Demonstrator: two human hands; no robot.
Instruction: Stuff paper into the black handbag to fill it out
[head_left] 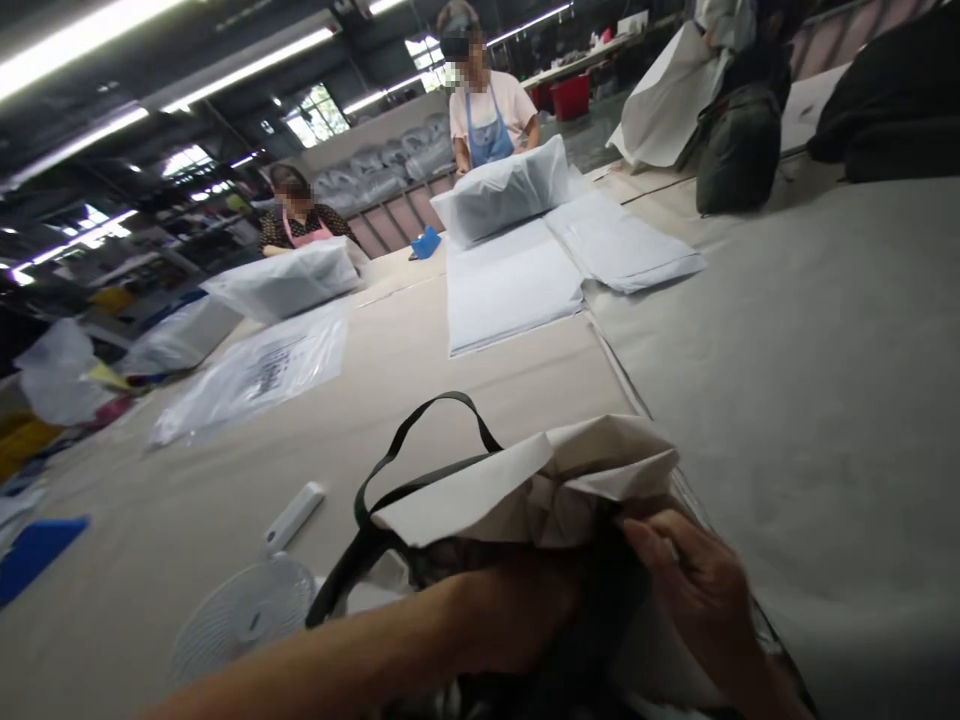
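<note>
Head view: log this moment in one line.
left hand: inside dark bag, partly hidden; right hand: gripping bag near crumpled paper; fan: on table, left of bag

Left hand (536,605): sunk in the dark bag (600,635); fingers hidden, whatever they touch unseen.
Right hand (701,580): fingertips pinched at bag's mouth, partly out of sight; paper or cloth between them, cannot tell.
Bag: base cut off by bottom edge; interior too dark to read.
Fan (247,615): blades indistinct behind grille.
Clear plastic bag (304,345): lettering blurred, illegible.
Small blue object (425,243): too small to identify.
Blue sheet (34,560): cut by left edge.
Black bundle (896,115): runs off right edge.
Pink-aproned co-worker (307,228): hands hidden behind wrapped parcel (289,280).
Far-right co-worker (727,20): head beyond top edge.
</note>
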